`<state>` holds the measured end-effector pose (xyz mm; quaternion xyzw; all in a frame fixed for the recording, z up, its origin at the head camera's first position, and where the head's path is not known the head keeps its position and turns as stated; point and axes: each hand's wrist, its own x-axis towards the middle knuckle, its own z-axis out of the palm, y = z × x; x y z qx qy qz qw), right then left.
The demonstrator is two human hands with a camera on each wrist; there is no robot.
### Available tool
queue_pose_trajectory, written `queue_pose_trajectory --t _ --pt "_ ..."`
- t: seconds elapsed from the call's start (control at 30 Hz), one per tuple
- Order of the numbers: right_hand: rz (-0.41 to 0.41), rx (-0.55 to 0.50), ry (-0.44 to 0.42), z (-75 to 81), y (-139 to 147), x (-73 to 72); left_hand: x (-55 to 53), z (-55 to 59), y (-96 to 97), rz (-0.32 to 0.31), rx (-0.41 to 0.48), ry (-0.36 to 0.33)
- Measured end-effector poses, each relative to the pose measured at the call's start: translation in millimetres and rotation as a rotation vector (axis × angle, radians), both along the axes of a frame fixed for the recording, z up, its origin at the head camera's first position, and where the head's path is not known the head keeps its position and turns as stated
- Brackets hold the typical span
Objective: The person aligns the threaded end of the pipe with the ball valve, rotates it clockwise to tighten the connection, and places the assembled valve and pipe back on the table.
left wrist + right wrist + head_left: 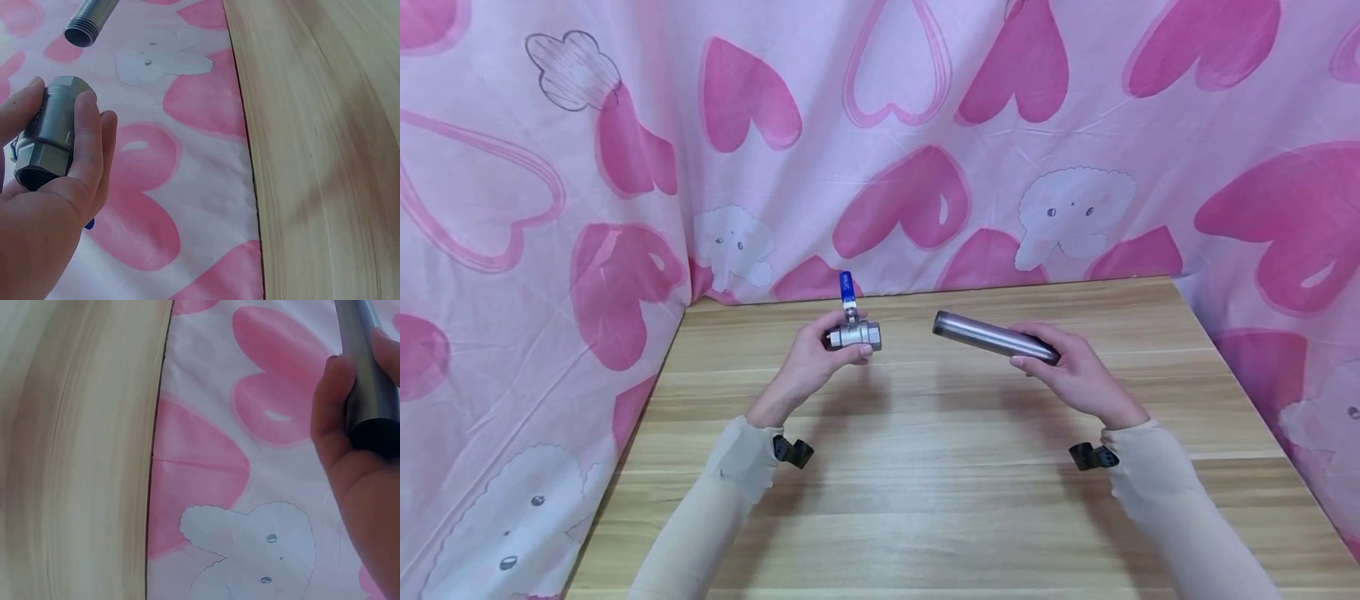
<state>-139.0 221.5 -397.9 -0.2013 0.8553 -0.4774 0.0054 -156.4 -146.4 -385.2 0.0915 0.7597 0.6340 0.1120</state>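
A steel ball valve (pixel 857 335) with a blue lever handle (pixel 847 287) is gripped between the thumb and fingers of my left hand (pixel 808 358). The lever points up and away. In the left wrist view, one threaded opening of the valve (pixel 51 134) faces the camera. My right hand (pixel 1075 367) holds a metal pipe (pixel 985 332) near its right end. The pipe's threaded end (pixel 82 30) points left toward the valve, with a gap between them. In the right wrist view, a dark end of the pipe (pixel 375 434) lies near the palm.
A wood-grain table (pixel 910 500) spreads beneath both hands. Pink curtain cloth (pixel 820 167) with hearts and white cartoon animals hangs along the back and both sides. Small black wrist cameras (pixel 793 451) sit at both cuffs.
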Motion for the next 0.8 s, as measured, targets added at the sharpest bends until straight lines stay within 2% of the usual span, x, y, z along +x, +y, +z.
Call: queue_pose_trajectory --t 0.17,0.43,0.8 --pt "0.026 -0.011 -0.026 3.2 -3.4 3.3 0.5 1.3 2.0 -0.014 -0.028 0.005" --pt "0.059 -0.027 0.012 7.0 -9.7 4.4 2.0 3.0 7.1 -0.036 -0.048 0.029" --pt "0.098 -0.057 -0.002 6.1 -18.9 3.8 4.8 5.6 10.4 -0.069 -0.03 0.029"
